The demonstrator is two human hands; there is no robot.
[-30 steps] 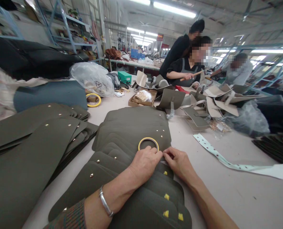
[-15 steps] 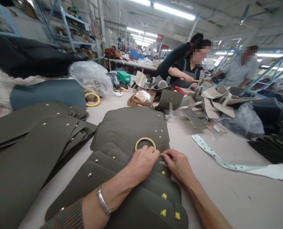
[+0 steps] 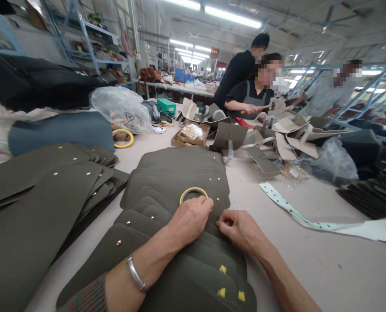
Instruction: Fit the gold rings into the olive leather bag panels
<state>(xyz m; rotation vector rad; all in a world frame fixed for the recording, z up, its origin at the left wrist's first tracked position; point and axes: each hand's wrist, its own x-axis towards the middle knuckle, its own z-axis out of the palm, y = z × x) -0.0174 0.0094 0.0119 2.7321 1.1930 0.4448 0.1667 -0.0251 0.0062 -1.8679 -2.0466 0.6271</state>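
A roll of yellow tape (image 3: 193,190) stands above the stacked panels, gripped along its lower edge by my left hand (image 3: 190,216). My right hand (image 3: 241,227) is beside it on the right, thumb and forefinger pinched together low over the panels; what lies between the fingertips is hidden. Under both hands, dark olive leather-like panels (image 3: 167,169) overlap in a fanned stack, with small metal studs (image 3: 128,223) along their edges. Several small yellow tape pieces (image 3: 222,292) stick to the panels at the lower right.
More olive panels (image 3: 24,225) are piled at the left. Another yellow tape roll (image 3: 122,138) lies by a plastic bag (image 3: 121,108). Beyond are a cardboard box (image 3: 190,135) and unfinished bag parts (image 3: 280,143). A pale dotted strip (image 3: 297,216) lies right. Co-workers (image 3: 254,95) are behind.
My right hand has moved slightly down, away from the tape roll, and covers where a yellow piece showed. A yellow bit at its fingertips is no longer visible. The co-worker in black has straightened.
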